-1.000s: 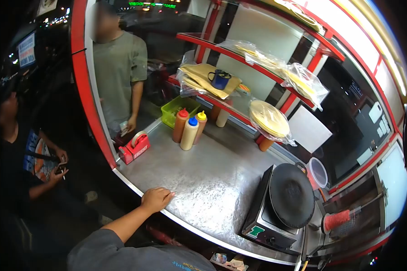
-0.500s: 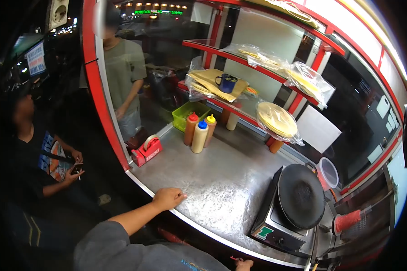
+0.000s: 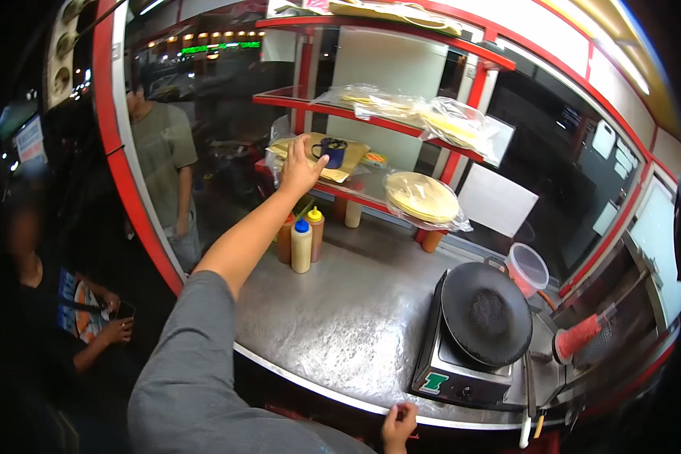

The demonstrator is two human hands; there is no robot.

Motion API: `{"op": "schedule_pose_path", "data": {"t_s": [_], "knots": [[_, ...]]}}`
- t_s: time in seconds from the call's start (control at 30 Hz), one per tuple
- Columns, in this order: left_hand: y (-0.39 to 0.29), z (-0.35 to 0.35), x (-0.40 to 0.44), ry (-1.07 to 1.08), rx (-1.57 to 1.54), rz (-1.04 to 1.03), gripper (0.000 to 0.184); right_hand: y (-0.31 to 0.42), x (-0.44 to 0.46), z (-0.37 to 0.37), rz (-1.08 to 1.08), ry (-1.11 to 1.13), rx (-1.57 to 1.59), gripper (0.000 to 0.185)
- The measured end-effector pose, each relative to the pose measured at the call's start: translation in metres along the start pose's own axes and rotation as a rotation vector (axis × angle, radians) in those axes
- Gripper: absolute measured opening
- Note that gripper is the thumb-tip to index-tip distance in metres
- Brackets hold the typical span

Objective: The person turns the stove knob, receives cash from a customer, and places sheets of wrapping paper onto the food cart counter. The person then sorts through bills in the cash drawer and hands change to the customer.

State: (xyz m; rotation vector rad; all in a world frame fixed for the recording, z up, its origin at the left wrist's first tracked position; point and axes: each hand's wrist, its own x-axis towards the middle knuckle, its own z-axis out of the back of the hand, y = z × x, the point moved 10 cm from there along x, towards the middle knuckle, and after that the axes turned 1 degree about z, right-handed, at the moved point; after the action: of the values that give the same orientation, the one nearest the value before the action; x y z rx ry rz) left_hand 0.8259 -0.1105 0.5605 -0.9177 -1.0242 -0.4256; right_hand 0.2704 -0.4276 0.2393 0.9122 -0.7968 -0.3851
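Note:
My left hand is raised to the lower glass shelf, its fingers stretched and apart, close beside a dark blue mug. Whether it touches the mug handle I cannot tell. The mug stands on brown wrapping paper, partly hidden by the hand. Below my left forearm stand squeeze bottles with a blue cap, a yellow cap and a red cap. At the counter's front edge, my right hand has curled fingers; what they hold, if anything, is hidden.
A black wok sits on a gas stove at the right. Bagged round flatbreads lie on the shelf. A clear plastic tub and a red-handled strainer are beyond the wok. Two people stand at the left.
My left hand has risen from the counter's front edge to the shelf beside the mug, its fingers opening out. My right hand has come up slightly to the counter edge. The view has shifted.

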Motion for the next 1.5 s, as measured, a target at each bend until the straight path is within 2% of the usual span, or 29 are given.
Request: {"op": "schedule_pose_path", "data": {"t_s": [0.03,0.07,0.1,0.13,0.17,0.23,0.27,0.37,0.43,0.47,0.57,0.67,0.77,0.83,0.93,1.13,1.23,1.27,1.37,1.4,1.5], "knots": [[0.002,-0.014,0.011,-0.034,0.062,0.002,0.079,0.019,0.017,-0.015,0.08,0.032,-0.048,0.016],[-0.002,-0.025,0.019,-0.072,0.121,0.007,0.087,0.028,0.029,-0.026,0.037,0.041,-0.099,0.015],[0.006,-0.042,0.026,0.025,0.141,0.14,0.103,0.035,0.035,-0.036,-0.005,0.051,-0.153,0.014],[0.005,-0.053,0.028,0.058,0.232,0.181,0.105,0.047,0.036,-0.039,0.06,0.021,-0.324,0.014],[0.005,-0.062,0.031,0.088,0.326,0.223,0.107,0.053,0.035,-0.047,0.111,0.096,-0.388,0.017],[0.002,-0.075,0.041,0.253,0.307,0.288,0.112,0.063,0.031,-0.05,0.312,0.107,-0.4,0.018],[0.002,-0.086,0.042,0.338,0.3,0.322,0.115,0.065,0.031,-0.049,0.336,0.086,-0.41,0.017],[-0.03,-0.124,0.041,0.394,0.124,0.127,0.12,0.071,0.028,-0.047,0.377,0.047,-0.434,0.015],[-0.049,-0.152,0.027,0.482,0.03,0.129,0.118,0.073,0.029,-0.049,0.38,0.047,-0.438,0.014],[-0.065,-0.152,0.019,0.516,0.104,0.111,0.119,0.071,0.029,-0.051,0.377,0.055,-0.444,0.014],[-0.07,-0.161,0.011,0.455,0.103,0.079,0.114,0.071,0.027,-0.052,0.385,0.062,-0.452,0.014],[-0.07,-0.145,0.017,0.468,-0.108,0.054,0.111,0.071,0.028,-0.051,0.374,0.055,-0.468,0.014],[-0.037,-0.136,0.032,0.536,-0.09,-0.12,0.11,0.071,0.028,-0.05,0.368,0.038,-0.46,0.014],[-0.021,-0.12,0.019,0.894,0.193,-0.148,0.105,0.072,0.026,-0.051,0.382,0.035,-0.468,0.013],[-0.019,-0.084,-0.001,0.83,0.405,-0.445,0.088,0.073,0.027,-0.051,0.402,0.032,-0.478,0.013],[-0.009,-0.08,-0.001,0.894,0.259,-0.284,0.073,0.073,0.025,-0.055,0.44,0.027,-0.481,0.011],[0.008,-0.092,0.002,0.878,0.288,-0.249,0.07,0.073,0.025,-0.055,0.43,0.033,-0.474,0.01],[0.002,-0.087,0.003,0.81,0.278,-0.303,0.058,0.072,0.025,-0.054,0.423,0.035,-0.471,0.01],[0.003,-0.085,0.011,0.675,0.257,-0.258,0.041,0.074,0.025,-0.053,0.431,0.038,-0.478,0.01],[-0.005,-0.077,0.014,0.549,0.288,-0.329,0.031,0.072,0.023,-0.053,0.452,0.026,-0.475,0.01],[-0.004,-0.054,0.024,0.327,0.316,-0.17,0.028,0.073,0.024,-0.053,0.454,0.049,-0.468,0.01]]}}
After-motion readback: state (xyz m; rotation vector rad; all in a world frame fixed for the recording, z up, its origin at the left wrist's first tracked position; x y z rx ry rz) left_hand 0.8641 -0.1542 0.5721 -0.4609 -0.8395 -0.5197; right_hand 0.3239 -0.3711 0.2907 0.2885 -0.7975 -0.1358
